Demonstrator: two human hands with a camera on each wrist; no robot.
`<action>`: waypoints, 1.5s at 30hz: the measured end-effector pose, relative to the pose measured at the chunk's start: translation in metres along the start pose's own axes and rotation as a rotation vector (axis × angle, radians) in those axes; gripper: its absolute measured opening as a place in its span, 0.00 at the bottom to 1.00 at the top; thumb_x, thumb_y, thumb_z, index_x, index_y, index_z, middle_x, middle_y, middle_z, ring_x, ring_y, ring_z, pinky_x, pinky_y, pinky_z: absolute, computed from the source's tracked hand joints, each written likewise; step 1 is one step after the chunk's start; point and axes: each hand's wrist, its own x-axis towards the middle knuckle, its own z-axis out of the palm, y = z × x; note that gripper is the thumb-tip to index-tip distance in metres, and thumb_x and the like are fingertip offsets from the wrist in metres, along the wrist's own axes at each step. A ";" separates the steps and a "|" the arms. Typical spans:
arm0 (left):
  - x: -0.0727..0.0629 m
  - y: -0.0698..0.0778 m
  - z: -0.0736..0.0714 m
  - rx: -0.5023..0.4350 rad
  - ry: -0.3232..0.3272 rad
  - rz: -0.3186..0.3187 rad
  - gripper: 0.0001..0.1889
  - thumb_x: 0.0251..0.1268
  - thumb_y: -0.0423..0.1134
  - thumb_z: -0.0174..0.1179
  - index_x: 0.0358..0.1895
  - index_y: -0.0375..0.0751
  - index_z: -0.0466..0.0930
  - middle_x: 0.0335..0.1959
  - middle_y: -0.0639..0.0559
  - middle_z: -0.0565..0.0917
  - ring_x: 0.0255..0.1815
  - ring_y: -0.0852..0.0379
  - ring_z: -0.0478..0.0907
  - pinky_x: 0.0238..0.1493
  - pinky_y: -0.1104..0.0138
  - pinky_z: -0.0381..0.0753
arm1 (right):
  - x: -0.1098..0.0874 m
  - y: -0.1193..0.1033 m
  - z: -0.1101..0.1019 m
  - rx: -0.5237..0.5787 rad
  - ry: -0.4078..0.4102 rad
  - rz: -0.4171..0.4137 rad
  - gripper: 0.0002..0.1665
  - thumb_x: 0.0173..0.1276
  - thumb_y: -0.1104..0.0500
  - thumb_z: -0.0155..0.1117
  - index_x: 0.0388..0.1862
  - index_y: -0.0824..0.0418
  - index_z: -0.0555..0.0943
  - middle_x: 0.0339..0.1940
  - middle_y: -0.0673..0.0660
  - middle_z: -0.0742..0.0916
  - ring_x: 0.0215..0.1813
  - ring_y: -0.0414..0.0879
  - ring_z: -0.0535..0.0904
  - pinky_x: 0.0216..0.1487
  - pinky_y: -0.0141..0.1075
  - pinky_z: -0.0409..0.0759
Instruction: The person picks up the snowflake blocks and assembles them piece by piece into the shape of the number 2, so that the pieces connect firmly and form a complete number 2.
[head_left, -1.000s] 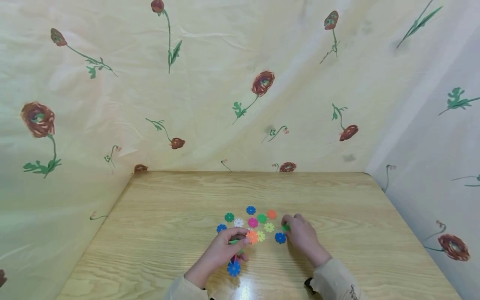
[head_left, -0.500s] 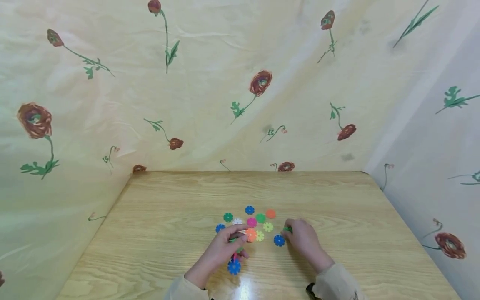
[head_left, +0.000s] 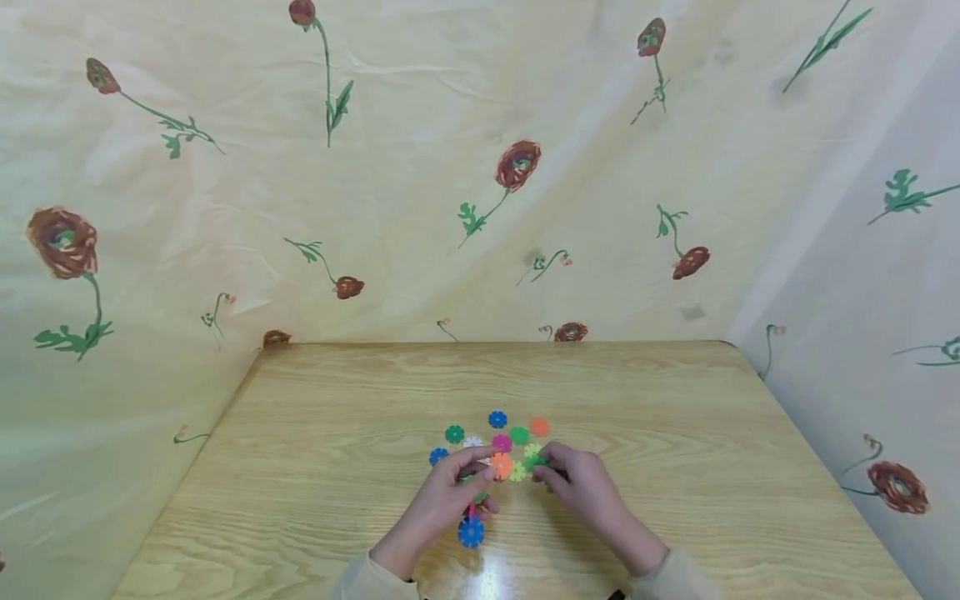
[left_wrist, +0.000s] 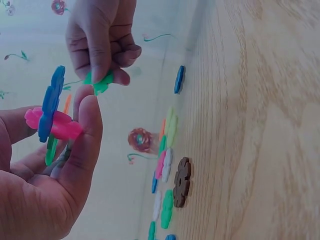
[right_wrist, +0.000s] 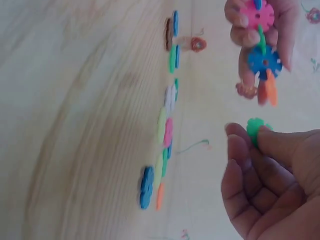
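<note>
My left hand [head_left: 450, 498] holds a chain of interlocked plastic snowflake discs above the table. An orange disc [head_left: 501, 467] is at its far end and a blue disc [head_left: 471, 532] hangs at the near end. Between them, the right wrist view shows a pink disc [right_wrist: 260, 20], a green one on edge and another blue disc [right_wrist: 261, 61]. Thumb and fingertips of my right hand [head_left: 588, 485] pinch a single green snowflake disc [right_wrist: 254, 129]. That disc is held just right of the chain's orange end, apart from it in the right wrist view.
Loose snowflake discs in several colours lie on the wooden table [head_left: 337, 417] beyond my hands, among them a green disc [head_left: 454, 434] and an orange disc [head_left: 539, 427]. A brown disc [left_wrist: 182, 182] shows in the left wrist view. Flowered cloth [head_left: 405, 208] hangs behind the table.
My right hand has moved left with the green disc, from beside the loose blue disc to near the chain. My left hand has stayed nearly still, still holding the chain.
</note>
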 end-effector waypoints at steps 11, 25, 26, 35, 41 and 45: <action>0.000 0.000 0.002 -0.006 0.009 -0.005 0.21 0.74 0.42 0.54 0.66 0.41 0.71 0.45 0.43 0.80 0.31 0.52 0.84 0.36 0.58 0.85 | -0.005 -0.008 0.006 0.016 0.063 -0.136 0.05 0.67 0.66 0.64 0.34 0.57 0.83 0.23 0.51 0.84 0.23 0.33 0.73 0.22 0.29 0.75; -0.001 -0.001 0.004 -0.012 -0.010 -0.032 0.23 0.75 0.40 0.53 0.66 0.32 0.70 0.47 0.36 0.81 0.32 0.49 0.85 0.37 0.59 0.85 | -0.009 -0.010 0.016 -0.021 0.089 -0.158 0.06 0.65 0.66 0.66 0.31 0.55 0.81 0.20 0.47 0.82 0.22 0.31 0.73 0.20 0.28 0.74; -0.001 0.000 0.005 -0.012 -0.006 -0.033 0.22 0.74 0.38 0.53 0.66 0.31 0.70 0.47 0.36 0.82 0.33 0.47 0.85 0.38 0.59 0.85 | -0.009 -0.010 0.016 -0.027 0.087 -0.160 0.07 0.65 0.66 0.67 0.30 0.55 0.81 0.19 0.47 0.81 0.21 0.31 0.72 0.20 0.28 0.74; 0.001 0.003 0.006 0.029 -0.010 -0.045 0.20 0.74 0.37 0.54 0.63 0.30 0.73 0.47 0.39 0.84 0.35 0.42 0.85 0.37 0.60 0.85 | -0.012 -0.014 0.023 -0.111 0.097 -0.174 0.09 0.64 0.67 0.68 0.29 0.54 0.80 0.18 0.46 0.80 0.20 0.29 0.68 0.21 0.27 0.72; 0.002 0.002 0.005 0.075 -0.050 -0.054 0.23 0.75 0.48 0.52 0.59 0.30 0.73 0.41 0.36 0.84 0.30 0.47 0.85 0.33 0.61 0.84 | -0.010 -0.012 0.025 -0.085 0.126 -0.228 0.07 0.63 0.66 0.69 0.31 0.54 0.82 0.20 0.46 0.82 0.21 0.29 0.69 0.21 0.26 0.73; 0.004 0.000 0.006 0.077 -0.060 -0.070 0.19 0.75 0.47 0.52 0.50 0.31 0.77 0.34 0.39 0.84 0.25 0.50 0.83 0.29 0.63 0.84 | -0.009 -0.013 0.027 -0.071 0.112 -0.275 0.06 0.62 0.66 0.69 0.31 0.55 0.84 0.24 0.49 0.86 0.23 0.29 0.72 0.24 0.26 0.75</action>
